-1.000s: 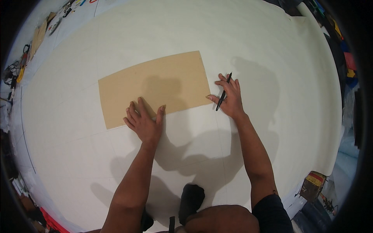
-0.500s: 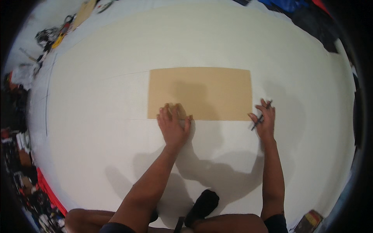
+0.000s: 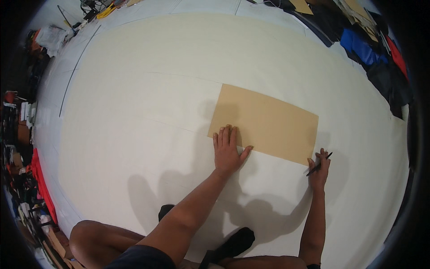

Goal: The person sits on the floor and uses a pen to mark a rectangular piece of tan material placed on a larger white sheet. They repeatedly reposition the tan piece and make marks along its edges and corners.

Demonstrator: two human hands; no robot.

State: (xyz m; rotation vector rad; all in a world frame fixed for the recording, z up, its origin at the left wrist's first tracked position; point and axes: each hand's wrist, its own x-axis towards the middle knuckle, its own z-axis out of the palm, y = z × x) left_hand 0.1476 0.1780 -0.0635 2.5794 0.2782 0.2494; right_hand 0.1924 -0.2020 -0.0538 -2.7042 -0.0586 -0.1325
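Head view shows a person sitting low on a big white sheet (image 3: 148, 116) that covers the floor. A brown paper rectangle (image 3: 268, 123) lies flat on the sheet, a bit right of the middle and tilted, with its right end nearer the person.

Left hand (image 3: 227, 151) lies flat on the near left corner of the brown paper. Its fingers (image 3: 224, 136) are straight and close together, with the thumb out to the side, and they press the paper down.

Right hand (image 3: 319, 167) rests on the sheet just beside the near right corner of the paper. Its fingers pinch a dark pen (image 3: 319, 164), whose tip points up and right, away from the paper's edge.

It looks like the step is holding the paper still so its edge can be marked. The next move likely needs the left hand pressing firmly and the pen tip brought right against the paper's edge.

Dark and blue cloth (image 3: 367, 49) is piled at the far right.
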